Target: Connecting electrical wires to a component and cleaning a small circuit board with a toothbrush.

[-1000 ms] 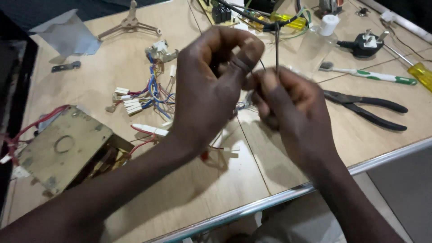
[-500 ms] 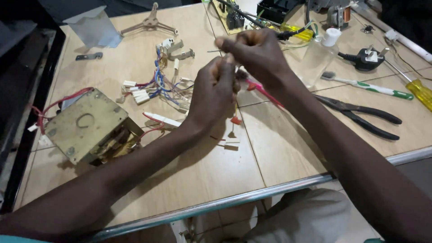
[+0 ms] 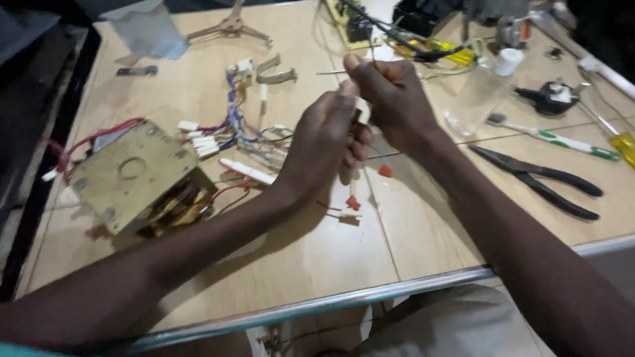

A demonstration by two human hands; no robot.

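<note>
Above a wooden counter [image 3: 317,264], seen from the head camera: left hand [image 3: 324,142] and right hand [image 3: 390,99] raised close together, touching over the middle of the boards. Left fingers curled shut around a small white connector [image 3: 360,111], mostly hidden in the grip. Right fingers pinched on a thin wire [image 3: 334,72] that juts left from the thumb. Hanging just below the hands, red terminals [image 3: 385,170] on thin leads; a second red-and-white pair [image 3: 352,206] flat on the counter beneath the left wrist.

Left of the arms, a brass-coloured transformer [image 3: 135,178] with red wires, tilted on its side. Between it and the hands, a loose harness [image 3: 231,129] of blue, red and white wires with white plugs. Beyond that, a bent metal clip [image 3: 274,69] and a three-armed bracket [image 3: 231,26] near the far edge.

Right of the arms, black-handled pliers [image 3: 539,182], a white and green toothbrush [image 3: 549,137], a clear bottle [image 3: 486,89] with a white cap, a black plug [image 3: 555,96] and a yellow screwdriver handle [image 3: 622,145] at the frame's edge. At the far middle, a circuit board [image 3: 354,26] with black cables.
</note>
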